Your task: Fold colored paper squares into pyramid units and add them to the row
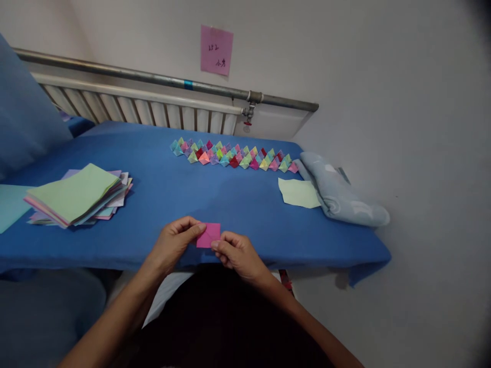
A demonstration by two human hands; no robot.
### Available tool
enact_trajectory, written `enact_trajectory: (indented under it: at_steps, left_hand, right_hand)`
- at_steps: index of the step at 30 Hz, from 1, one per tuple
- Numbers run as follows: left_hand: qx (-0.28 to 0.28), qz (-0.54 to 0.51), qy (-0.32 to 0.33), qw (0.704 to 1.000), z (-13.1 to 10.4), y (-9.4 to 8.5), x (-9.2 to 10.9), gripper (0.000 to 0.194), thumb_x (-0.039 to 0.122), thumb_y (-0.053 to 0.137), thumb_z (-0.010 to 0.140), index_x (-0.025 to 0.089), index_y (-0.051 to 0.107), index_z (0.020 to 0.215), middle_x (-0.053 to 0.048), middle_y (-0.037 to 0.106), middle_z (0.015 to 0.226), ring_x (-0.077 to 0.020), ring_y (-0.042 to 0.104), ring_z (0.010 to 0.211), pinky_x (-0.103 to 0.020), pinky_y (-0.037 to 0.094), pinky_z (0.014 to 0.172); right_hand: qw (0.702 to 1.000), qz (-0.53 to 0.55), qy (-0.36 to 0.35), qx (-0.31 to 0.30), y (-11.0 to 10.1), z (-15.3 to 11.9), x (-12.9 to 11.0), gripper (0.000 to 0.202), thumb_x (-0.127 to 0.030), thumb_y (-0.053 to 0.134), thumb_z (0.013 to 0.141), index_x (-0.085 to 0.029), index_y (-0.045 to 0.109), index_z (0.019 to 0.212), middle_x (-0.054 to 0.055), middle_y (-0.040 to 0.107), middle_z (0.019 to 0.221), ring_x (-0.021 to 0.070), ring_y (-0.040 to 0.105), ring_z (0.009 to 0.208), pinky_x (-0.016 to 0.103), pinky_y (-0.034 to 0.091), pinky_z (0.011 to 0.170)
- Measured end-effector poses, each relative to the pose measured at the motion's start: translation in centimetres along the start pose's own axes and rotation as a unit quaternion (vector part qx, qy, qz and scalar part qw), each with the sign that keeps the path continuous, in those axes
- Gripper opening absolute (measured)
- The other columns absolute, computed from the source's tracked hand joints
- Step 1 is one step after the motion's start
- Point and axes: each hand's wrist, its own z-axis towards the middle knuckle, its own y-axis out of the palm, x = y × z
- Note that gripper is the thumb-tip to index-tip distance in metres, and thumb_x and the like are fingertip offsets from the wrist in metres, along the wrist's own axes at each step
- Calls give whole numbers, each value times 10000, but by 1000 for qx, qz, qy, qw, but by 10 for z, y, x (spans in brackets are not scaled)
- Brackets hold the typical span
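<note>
A small pink paper square [209, 234] with a crease across it is held between both hands above the front edge of the blue-covered table [161, 204]. My left hand [177, 240] pinches its upper left side, thumb on top. At its lower right corner, my right hand [236, 251] grips the paper between thumb and fingers. Farther back, rows of small folded paper pieces [233, 155] in many colours lie close together. To the left rests an uneven stack of coloured paper sheets [79, 194], a green one on top.
A rolled grey-blue cloth [337, 194] lies at the right end, beside a pale green sheet [298, 192]. A teal sheet [10, 204] is at far left. Behind the table are a radiator [153, 111], a pipe and a pink wall note [217, 50].
</note>
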Motion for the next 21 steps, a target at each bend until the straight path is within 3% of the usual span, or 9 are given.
enact_trajectory:
  at_steps: [8,18,21]
  left_hand:
    - [12,-34,-15,999,1,1,-6,346,483,759,603,174,603,589,54,502,533,-82,404,504,-216,324,517]
    - [-20,-2,-13,1000,4,-1,-3,316,478,709,656,183,610,598,58,481,512,-81,377,481,-218,291,486]
    - [-42,12,-19,999,5,-3,-3,313,471,709,666,183,605,599,56,490,528,-84,390,499,-220,302,505]
  right_hand:
    - [1000,10,16,-1,0,1,1,262,-378,614,773,-190,525,613,-62,483,518,53,376,442,187,266,440]
    - [999,26,30,-32,-4,-3,1,248,-367,595,812,-182,551,652,-50,522,563,55,415,450,194,289,441]
    - [999,34,11,-12,-7,-1,2,252,-412,575,833,-181,584,732,-46,548,609,56,422,454,204,309,457]
